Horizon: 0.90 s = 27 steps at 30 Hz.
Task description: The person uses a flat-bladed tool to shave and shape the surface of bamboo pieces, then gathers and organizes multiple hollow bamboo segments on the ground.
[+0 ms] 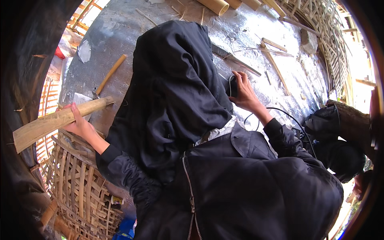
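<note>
My left hand (78,123) is closed around a split length of bamboo (48,125), which slants from the lower left up toward the middle. My right hand (247,95) curls over a small dark object (231,86) with a pale edge, at the right side of the black cloth (176,76). Its kind is hard to tell, since my fingers and the cloth hide part of it. The cloth hangs in folds over the middle, between my arms. A black cable (290,114) loops past my right wrist.
A long dark blade (236,61) lies on the shiny ground sheet (120,28), beyond my right hand. Near my left hand is a thin wooden stick (111,75). Woven bamboo baskets stand at lower left (76,180) and upper right (320,36). Bamboo tubes (216,5) lie at the far edge.
</note>
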Each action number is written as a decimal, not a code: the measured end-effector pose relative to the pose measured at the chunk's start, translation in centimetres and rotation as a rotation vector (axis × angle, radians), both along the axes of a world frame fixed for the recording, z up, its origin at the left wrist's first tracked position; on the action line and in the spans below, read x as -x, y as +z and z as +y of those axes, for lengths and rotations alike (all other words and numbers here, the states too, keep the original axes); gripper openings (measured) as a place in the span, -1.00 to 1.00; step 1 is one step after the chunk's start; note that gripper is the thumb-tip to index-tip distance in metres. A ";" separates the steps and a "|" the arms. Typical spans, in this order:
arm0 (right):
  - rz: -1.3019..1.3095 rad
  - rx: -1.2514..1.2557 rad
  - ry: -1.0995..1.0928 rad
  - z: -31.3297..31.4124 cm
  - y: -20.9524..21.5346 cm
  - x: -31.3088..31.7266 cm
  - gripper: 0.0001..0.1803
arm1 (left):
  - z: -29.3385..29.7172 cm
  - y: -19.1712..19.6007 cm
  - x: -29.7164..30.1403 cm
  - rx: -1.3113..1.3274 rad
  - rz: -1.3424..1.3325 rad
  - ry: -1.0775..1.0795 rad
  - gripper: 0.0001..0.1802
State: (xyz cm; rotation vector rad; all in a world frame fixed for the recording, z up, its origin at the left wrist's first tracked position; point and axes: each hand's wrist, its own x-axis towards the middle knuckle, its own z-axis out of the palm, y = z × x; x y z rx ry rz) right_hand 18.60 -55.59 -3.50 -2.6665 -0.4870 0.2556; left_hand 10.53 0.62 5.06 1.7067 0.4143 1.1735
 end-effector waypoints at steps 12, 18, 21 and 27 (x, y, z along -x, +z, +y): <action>0.070 0.271 -0.196 1.9 1.7 1.1 -0.01 | 1.4 -0.3 0.8 -0.025 -0.001 0.010 -0.29; 0.129 0.275 -0.318 -4.0 2.5 6.8 0.07 | 1.4 -0.5 0.6 0.033 -0.044 0.010 -0.32; 0.107 0.248 -0.334 -3.6 2.2 7.0 0.07 | 1.0 -0.1 0.5 0.024 -0.040 0.036 -0.31; 0.143 0.202 -0.371 -2.3 2.4 6.1 -0.01 | 1.4 -0.3 0.7 0.027 -0.025 0.033 -0.32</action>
